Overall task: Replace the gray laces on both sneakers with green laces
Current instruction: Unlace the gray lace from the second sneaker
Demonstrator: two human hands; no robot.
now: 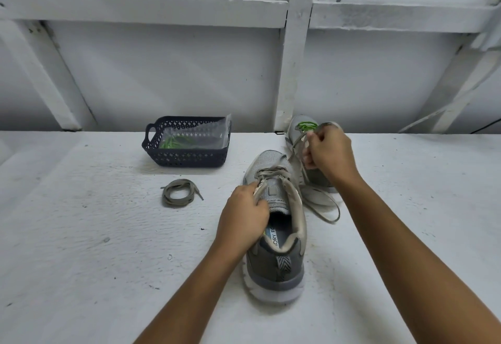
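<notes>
Sneakers (272, 164), two; coiled gray lace (176, 203), one.

Left grip (244, 216) near, right grip (329, 152) farther forward, both curled

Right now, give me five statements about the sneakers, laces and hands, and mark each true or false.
1. The near sneaker has a gray lace in its eyelets. True.
2. The far sneaker shows no green lace. False: a green lace is threaded near its toe.
3. The right hand pinches the gray lace. True.
4. The coiled lace lies inside the basket. False: it lies on the table, in front of the basket.
5. The left hand rests flat on the table. False: it grips the near sneaker beside the tongue.
</notes>
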